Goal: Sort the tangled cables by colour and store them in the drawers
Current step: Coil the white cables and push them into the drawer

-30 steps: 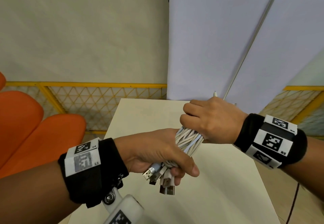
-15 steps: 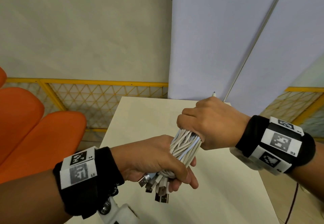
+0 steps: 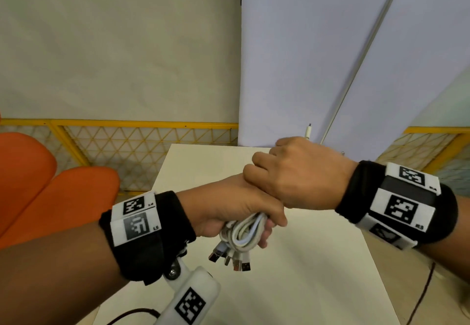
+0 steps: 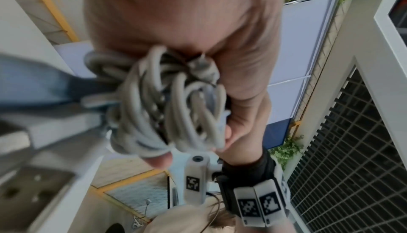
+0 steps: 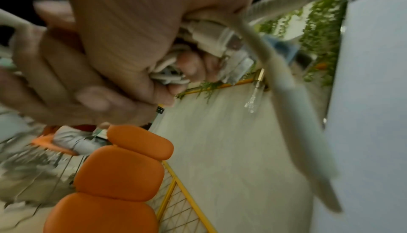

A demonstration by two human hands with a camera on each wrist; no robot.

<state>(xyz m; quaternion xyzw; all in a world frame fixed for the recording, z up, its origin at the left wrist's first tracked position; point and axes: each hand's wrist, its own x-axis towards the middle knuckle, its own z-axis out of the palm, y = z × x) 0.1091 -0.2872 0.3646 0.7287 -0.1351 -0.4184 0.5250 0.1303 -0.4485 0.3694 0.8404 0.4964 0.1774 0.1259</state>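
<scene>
A bundle of white cables (image 3: 244, 233) hangs in the air above a cream table (image 3: 300, 268). My left hand (image 3: 236, 210) grips its lower part, and several USB plugs (image 3: 230, 258) stick out below the fist. My right hand (image 3: 297, 174) sits directly on top of the left one, fingers curled round the upper part of the bundle, with one thin plug end (image 3: 308, 130) poking up behind it. The left wrist view shows the looped white cables (image 4: 167, 107) packed in the palm. In the right wrist view, white cable ends (image 5: 211, 48) are clamped in the fist. No drawers are visible.
Orange chair cushions (image 3: 50, 192) stand to the left of the table. A yellow mesh fence (image 3: 132, 146) runs behind it. Pale blue panels (image 3: 330, 58) stand at the table's far edge. A dark cord (image 3: 419, 296) hangs at the right.
My right hand has slid down the bundle until it rests on the left fist, hiding the stretch of cables between them. The bundle looks shorter and more bunched.
</scene>
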